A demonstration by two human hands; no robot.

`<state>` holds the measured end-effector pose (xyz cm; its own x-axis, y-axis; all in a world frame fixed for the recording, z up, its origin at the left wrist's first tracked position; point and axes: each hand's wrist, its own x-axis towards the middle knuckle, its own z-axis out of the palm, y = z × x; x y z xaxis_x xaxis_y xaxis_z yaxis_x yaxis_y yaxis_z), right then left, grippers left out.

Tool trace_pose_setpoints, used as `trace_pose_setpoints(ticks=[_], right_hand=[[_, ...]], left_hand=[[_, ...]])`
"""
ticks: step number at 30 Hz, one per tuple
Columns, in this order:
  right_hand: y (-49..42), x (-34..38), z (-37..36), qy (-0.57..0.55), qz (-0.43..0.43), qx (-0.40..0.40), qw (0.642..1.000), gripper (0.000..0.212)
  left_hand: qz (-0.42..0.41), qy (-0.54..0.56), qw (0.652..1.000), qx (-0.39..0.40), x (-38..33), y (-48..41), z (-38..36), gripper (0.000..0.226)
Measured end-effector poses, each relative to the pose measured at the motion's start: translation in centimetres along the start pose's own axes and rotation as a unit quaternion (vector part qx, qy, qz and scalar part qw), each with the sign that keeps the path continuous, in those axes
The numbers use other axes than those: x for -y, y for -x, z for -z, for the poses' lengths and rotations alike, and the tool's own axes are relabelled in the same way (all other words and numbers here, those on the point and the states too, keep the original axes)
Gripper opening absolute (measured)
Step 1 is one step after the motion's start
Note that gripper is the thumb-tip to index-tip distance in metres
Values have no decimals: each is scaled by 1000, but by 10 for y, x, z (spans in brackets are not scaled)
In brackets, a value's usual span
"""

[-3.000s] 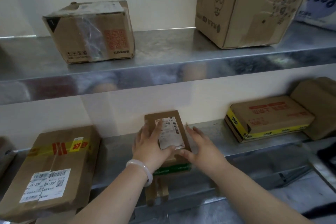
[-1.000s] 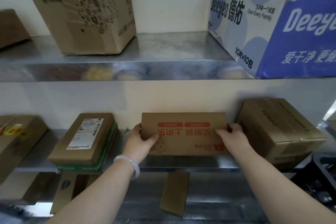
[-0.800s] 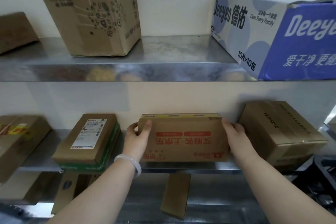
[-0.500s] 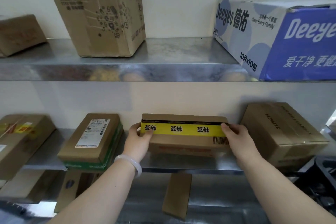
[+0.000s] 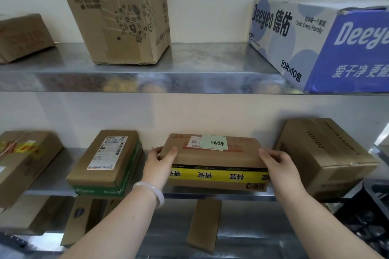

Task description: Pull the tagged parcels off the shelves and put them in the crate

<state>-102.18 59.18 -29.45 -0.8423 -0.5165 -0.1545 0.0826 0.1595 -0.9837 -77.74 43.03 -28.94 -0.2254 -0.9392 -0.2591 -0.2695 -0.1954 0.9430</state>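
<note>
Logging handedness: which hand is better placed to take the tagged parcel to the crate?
Right, probably: right hand grips the parcel end nearer the crate, lower right; left hand grips the far end.

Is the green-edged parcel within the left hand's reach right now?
Likely yes once freed: the left hand grips the yellow-taped box, and the green-edged parcel sits right beside it, nothing between.

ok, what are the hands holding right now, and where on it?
The yellow-taped parcel, by its two short ends: left hand grips the left end, right hand the right end.
</note>
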Motion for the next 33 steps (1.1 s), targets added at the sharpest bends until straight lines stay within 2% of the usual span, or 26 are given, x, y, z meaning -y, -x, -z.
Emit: trace_pose_setpoints(ticks=[3,6,9,12,16,20,24,29,33], right_hand=[[3,0,1,11,-3,12,1000,26],[13,4,0,62,-3,47,997,48],[27,11,-1,128,21,68,989,60],[43,20,0,172,69,38,982,68],[71,26,4,196,112,-3,974,72],[108,27,14,206,119,-71,969,72],[163,20,22,202,100,-185,956,73],[264,4,31,185,68,-343,918,76],[357,0,36,186,58,-463,865,75]], left_hand=[[-24,7,999,23,3,2,2,43],[-72,-7,996,56,4,3,5,46],[-109,-33,988,107,-4,4,5,49],[-140,-97,978,120,-14,0,5,50],[-197,-217,947,130,-22,-2,1,68],[-238,-214,927,196,-27,2,-6,76],[-302,-177,888,298,-35,9,-10,81],[-341,-145,815,445,-36,50,-24,71],[-375,-110,739,549,-26,106,-34,72]])
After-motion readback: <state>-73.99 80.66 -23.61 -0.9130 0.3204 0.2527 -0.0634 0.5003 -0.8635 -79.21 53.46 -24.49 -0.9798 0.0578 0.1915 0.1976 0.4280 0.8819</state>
